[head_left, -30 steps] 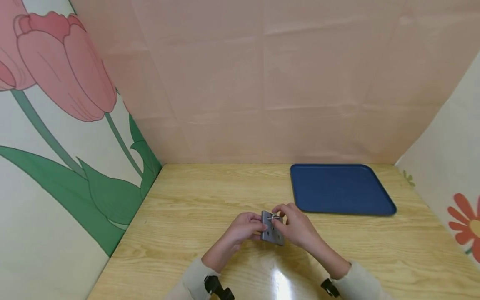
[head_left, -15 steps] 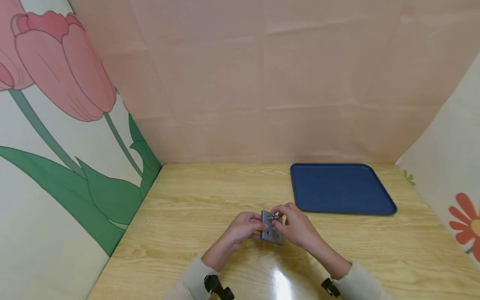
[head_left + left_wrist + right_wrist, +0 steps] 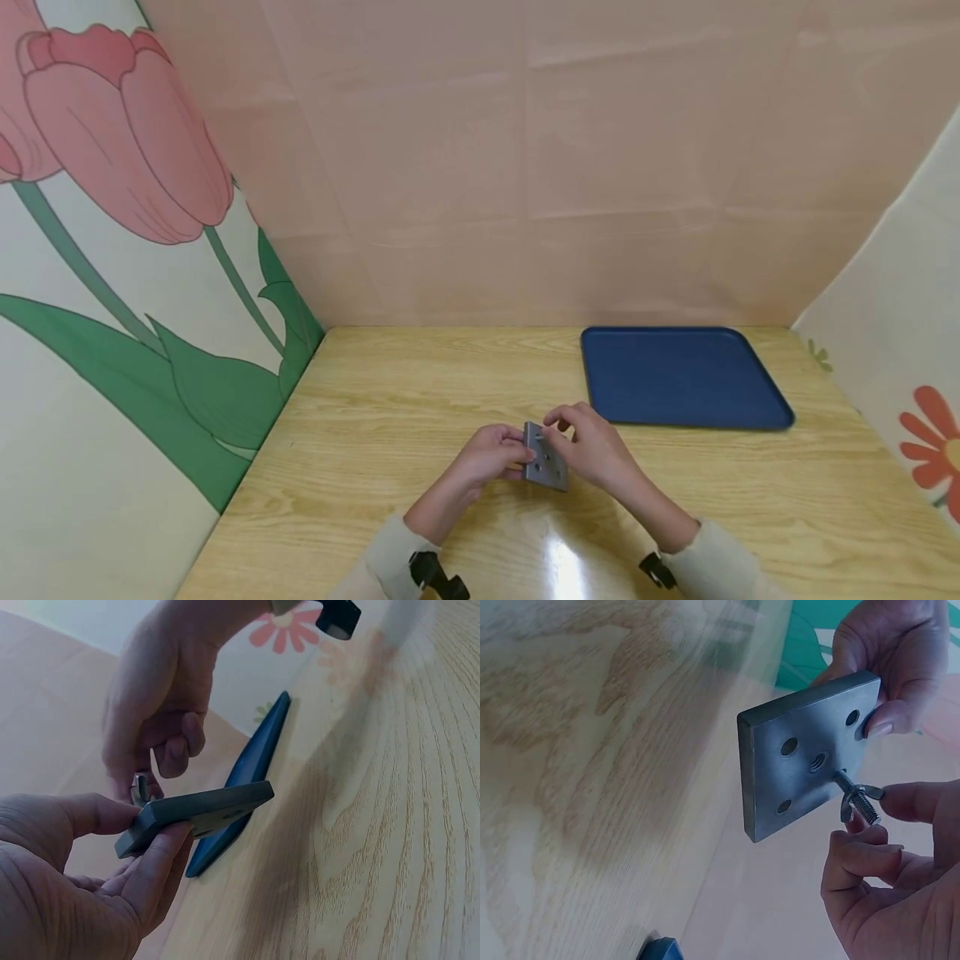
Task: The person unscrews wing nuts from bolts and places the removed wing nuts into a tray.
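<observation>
Two bare hands hold a small piece of hardware raised above the table, near the middle of its width and in front of the tray. The left hand has its grip clamped on one edge of a thick grey plate, the thumb on the holed face and fingers behind it. The plate is tilted, its holed face turned toward the right hand. In the right wrist view three round holes sit near corners of the plate, a hole with visible thread lies at its middle, and a threaded bolt stands out at the remaining corner. A silvery wing nut is around that bolt, part of the way along, apart from the plate's face, with the threaded end showing beyond it. The right hand's grip is drawn together on the wing nut, one fingertip touching a wing and the other fingers curled just beneath. A blue tray lies flat on the table toward the far right, beyond the right hand and apart from the plate. Both forearms wear pale sleeves, each with a black device at the wrist. A creased peach backdrop rises behind the table.
</observation>
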The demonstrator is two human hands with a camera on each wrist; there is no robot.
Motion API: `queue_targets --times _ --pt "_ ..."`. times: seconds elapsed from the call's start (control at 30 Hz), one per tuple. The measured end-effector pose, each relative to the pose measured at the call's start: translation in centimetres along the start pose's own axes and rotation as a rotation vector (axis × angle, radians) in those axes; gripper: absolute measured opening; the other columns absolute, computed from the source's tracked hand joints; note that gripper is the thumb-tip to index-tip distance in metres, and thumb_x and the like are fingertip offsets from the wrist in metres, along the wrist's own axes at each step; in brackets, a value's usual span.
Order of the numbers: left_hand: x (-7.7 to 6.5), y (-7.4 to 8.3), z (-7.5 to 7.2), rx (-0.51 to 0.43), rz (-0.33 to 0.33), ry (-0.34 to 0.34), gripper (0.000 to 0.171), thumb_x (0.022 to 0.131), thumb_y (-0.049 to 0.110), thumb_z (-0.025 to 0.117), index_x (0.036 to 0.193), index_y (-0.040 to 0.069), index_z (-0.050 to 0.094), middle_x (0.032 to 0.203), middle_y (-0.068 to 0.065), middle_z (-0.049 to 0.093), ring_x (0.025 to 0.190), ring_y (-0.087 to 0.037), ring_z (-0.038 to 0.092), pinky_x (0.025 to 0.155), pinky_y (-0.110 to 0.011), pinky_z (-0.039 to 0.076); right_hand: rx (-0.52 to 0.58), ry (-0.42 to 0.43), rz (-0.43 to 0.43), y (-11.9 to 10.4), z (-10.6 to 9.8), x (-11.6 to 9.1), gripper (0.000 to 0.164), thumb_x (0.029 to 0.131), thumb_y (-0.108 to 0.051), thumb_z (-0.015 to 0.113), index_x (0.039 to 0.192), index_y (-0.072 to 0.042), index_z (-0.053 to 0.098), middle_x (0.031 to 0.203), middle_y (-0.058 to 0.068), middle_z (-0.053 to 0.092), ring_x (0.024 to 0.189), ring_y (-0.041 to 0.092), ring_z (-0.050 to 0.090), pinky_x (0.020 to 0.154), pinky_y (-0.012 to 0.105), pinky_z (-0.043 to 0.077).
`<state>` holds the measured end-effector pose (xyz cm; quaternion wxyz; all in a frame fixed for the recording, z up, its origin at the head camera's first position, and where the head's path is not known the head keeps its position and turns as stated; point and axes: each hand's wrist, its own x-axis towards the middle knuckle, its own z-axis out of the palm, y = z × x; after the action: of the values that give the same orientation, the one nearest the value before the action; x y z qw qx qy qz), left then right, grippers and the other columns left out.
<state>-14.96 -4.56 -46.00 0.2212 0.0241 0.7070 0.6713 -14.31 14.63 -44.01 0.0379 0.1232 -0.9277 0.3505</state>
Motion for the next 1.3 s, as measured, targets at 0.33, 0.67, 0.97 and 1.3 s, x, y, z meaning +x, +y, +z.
queue_targets --times 0.33,0.67,0.97,1.3 --pt "-0.04 0.20 0.06 0.009 0.004 0.013 0.027 0.088 0.004 0.070 0.113 -0.007 0.066 0.099 -0.012 0.074 0.087 -0.024 0.072 0.075 -0.038 0.061 -0.003 -0.022 0.000 -0.01 -0.04 -0.16 0.017 0.091 -0.017 0.074 0.107 -0.016 0.070 0.097 0.002 0.061 0.070 0.012 0.050 0.062 0.029 0.044" --pt "-0.09 0.22 0.13 -0.004 0.005 0.012 0.026 0.087 0.003 0.070 0.110 -0.008 0.066 0.097 -0.012 0.074 0.085 -0.022 0.072 0.072 -0.034 0.061 0.021 -0.029 -0.011 -0.35 -0.11 -0.50 0.025 0.087 -0.006 0.076 0.108 -0.017 0.070 0.100 0.003 0.061 0.070 0.012 0.050 0.061 0.028 0.044" --pt "-0.15 0.18 0.13 -0.005 0.004 0.007 0.026 0.087 0.003 0.069 0.110 -0.008 0.066 0.097 -0.012 0.075 0.086 -0.023 0.072 0.072 -0.034 0.061 0.025 -0.022 -0.033 -0.65 -0.20 -0.85 0.024 0.086 -0.004 0.075 0.106 -0.017 0.070 0.100 0.003 0.061 0.070 0.011 0.049 0.061 0.026 0.044" --pt "-0.29 0.16 0.09 0.007 0.018 -0.001 0.027 0.088 0.005 0.070 0.112 -0.007 0.065 0.099 -0.013 0.075 0.088 -0.025 0.073 0.071 -0.033 0.061 0.026 0.022 -0.029 -0.56 -0.32 -0.37 0.014 0.098 -0.020 0.068 0.110 -0.014 0.071 0.100 0.006 0.061 0.070 0.012 0.048 0.062 0.029 0.043"
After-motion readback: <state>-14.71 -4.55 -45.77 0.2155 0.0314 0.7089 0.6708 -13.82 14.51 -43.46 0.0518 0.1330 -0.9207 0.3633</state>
